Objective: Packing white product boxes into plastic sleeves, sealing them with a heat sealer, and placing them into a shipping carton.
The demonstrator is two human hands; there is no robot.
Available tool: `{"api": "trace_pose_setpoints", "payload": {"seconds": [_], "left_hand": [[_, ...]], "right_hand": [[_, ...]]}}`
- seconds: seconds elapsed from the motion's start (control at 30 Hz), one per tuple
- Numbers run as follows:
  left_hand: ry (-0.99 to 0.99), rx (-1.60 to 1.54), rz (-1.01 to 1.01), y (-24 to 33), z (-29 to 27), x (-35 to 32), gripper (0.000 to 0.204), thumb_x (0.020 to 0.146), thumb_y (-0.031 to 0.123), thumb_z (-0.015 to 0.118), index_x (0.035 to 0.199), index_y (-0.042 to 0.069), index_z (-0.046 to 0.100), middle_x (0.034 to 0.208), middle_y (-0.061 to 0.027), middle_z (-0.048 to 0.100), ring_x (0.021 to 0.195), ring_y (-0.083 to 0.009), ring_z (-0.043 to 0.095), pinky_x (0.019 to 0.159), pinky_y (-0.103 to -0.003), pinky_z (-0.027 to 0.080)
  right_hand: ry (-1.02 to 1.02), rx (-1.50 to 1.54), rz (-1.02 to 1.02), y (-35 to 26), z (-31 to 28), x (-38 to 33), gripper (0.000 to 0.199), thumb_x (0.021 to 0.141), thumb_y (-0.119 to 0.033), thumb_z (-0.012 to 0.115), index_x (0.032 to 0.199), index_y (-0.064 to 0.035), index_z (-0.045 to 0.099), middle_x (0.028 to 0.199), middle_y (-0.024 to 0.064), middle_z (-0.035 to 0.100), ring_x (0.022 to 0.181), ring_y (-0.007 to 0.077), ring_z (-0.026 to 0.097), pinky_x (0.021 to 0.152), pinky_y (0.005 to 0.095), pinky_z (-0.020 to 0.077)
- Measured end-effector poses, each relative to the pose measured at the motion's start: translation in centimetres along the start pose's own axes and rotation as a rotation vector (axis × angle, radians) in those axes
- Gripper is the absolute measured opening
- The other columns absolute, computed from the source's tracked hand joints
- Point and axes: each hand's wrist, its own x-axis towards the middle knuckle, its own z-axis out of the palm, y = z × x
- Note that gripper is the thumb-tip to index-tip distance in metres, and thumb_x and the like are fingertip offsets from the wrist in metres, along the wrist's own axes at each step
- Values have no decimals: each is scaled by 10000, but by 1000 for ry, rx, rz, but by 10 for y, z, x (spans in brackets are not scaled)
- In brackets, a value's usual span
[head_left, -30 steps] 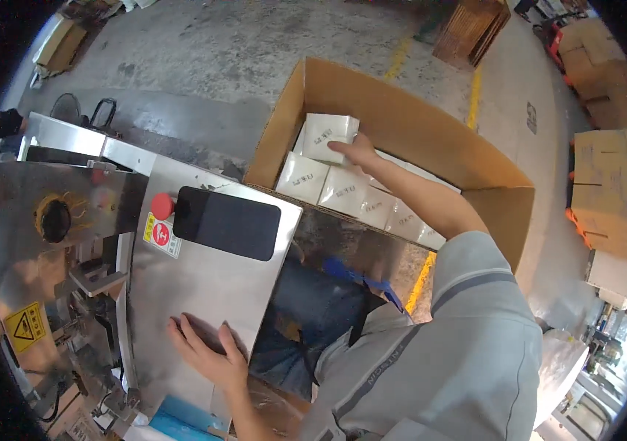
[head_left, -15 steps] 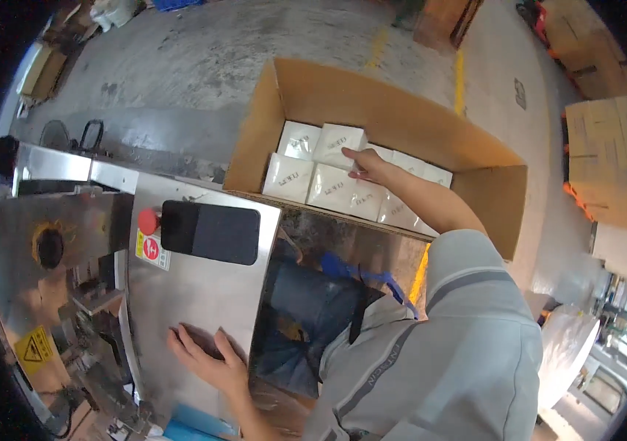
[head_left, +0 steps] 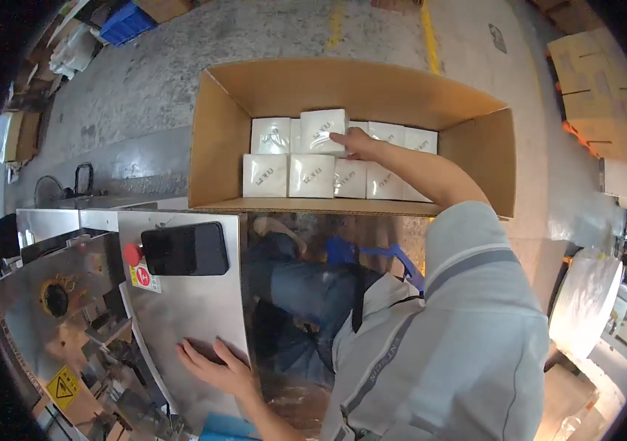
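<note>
My right hand (head_left: pixel 358 143) reaches into an open cardboard box (head_left: pixel 357 82) and grips the right side of a white, film-wrapped square pack (head_left: pixel 322 131) with dark print. That pack sits a little higher than its neighbours in the back row. Several similar packs stand in two rows, among them a front-row pack (head_left: pixel 312 176) and a back-left pack (head_left: pixel 271 136). My left hand (head_left: pixel 226 371) lies flat with spread fingers on a bare metal panel (head_left: pixel 196 312), holding nothing.
A black phone (head_left: pixel 185 248) rests on the panel beside a red push button (head_left: pixel 133 254). Machine parts with a yellow warning label (head_left: pixel 63 387) stand at the left. Stacked cartons (head_left: pixel 603 95) are at the far right, a blue crate (head_left: pixel 127 24) at the far left.
The view has turned, so the box appears further left and straighter. The gripped pack has risen slightly and stands off from the back-left pack. My left hand stays on the panel.
</note>
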Motion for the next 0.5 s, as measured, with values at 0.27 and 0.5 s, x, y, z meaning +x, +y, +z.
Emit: {"api": "trace_pose_setpoints", "payload": {"seconds": [0.27, 0.5], "left_hand": [[1, -28, 7, 3, 1, 4, 580, 1000, 342, 554, 1420, -49, 465, 1490, -297, 399, 1385, -454, 379, 1150, -529, 286], [1, -8, -8, 2, 2, 3, 582, 1003, 341, 554, 1423, -51, 460, 1499, -288, 395, 1395, -446, 372, 1159, -523, 281]], "right_hand": [[106, -254, -243, 4, 2, 11, 521, 924, -392, 699, 1254, -2, 598, 1081, 124, 698, 872, 202, 671, 705, 354, 565], [254, -669, -820, -56, 23, -29, 624, 881, -308, 724, 1382, -8, 504, 1253, 256, 614, 1154, 415, 595, 1013, 473, 467]]}}
